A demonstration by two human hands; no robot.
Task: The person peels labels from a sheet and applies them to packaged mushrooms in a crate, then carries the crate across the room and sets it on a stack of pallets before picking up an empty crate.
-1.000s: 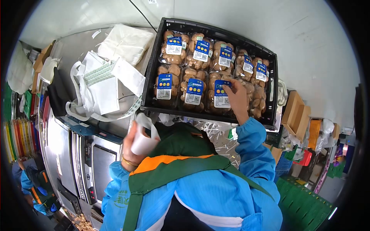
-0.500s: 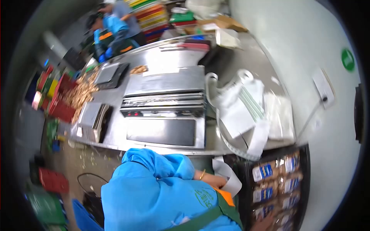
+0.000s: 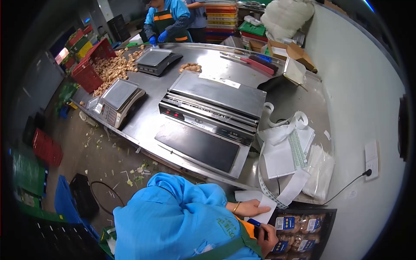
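Observation:
My left hand (image 3: 250,208), with a bangle at the wrist, is closed on a white sheet of paper (image 3: 262,215) in front of the table's edge. Just below it, my right hand (image 3: 267,239) has its fingers bent around a small dark blue object (image 3: 254,222), which may be a pen; its far part is hidden. Beside my right hand stands a black crate (image 3: 331,216) holding several clear packs (image 3: 310,223) of brown produce with blue and white labels.
A film-wrapping machine (image 3: 208,113) sits on the steel table (image 3: 147,141). Left of it are two scales (image 3: 117,102) and loose brown produce (image 3: 119,65). Label strips (image 3: 299,147) lie at the right. A co-worker (image 3: 168,19) with blue gloves stands across the table; a cable hangs from the wall socket (image 3: 371,162).
My right hand has come up from over the packs toward my left hand, now with the blue object in it. The view has turned, and the paper in my left hand shows more flatly.

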